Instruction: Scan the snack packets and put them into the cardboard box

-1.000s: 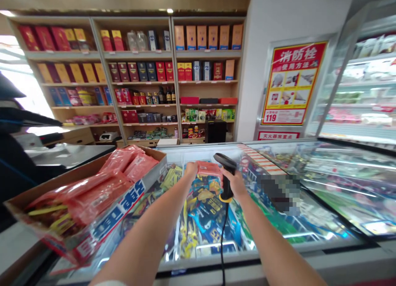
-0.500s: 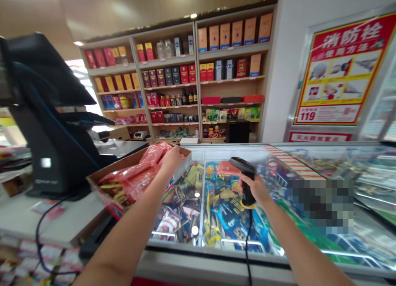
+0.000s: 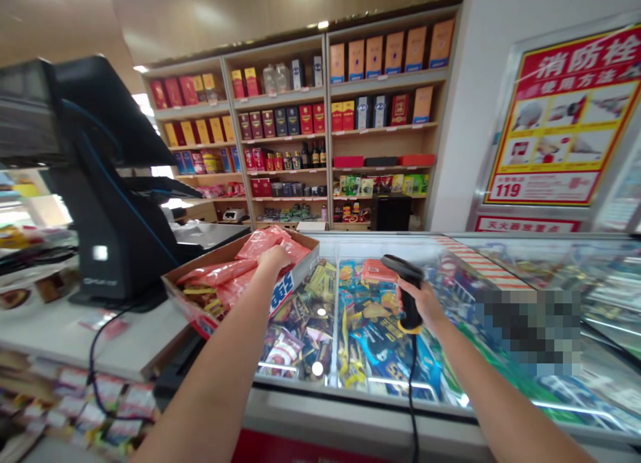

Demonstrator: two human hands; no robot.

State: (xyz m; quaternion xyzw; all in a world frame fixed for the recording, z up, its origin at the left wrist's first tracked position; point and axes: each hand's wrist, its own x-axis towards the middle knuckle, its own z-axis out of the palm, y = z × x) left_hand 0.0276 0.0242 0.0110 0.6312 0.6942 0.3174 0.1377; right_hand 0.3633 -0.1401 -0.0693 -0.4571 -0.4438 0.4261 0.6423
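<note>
Centre frame, the left hand (image 3: 274,257) is lying on glossy red packets (image 3: 258,244) in a cardboard box (image 3: 283,293), finger grip unclear. The right hand's (image 3: 425,304) fingers are clamping a black corded scanner (image 3: 404,279) above the glass freezer lid (image 3: 365,343); a dark monitor (image 3: 100,182) is looming left.

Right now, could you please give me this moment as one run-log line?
left hand: on red packets in box | right hand: grips scanner | loose packet: on freezer lid

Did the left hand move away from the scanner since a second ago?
Yes. The left hand went leftward, off the freezer lid by the scanner, and now rests on the red packets in the cardboard box.
</note>
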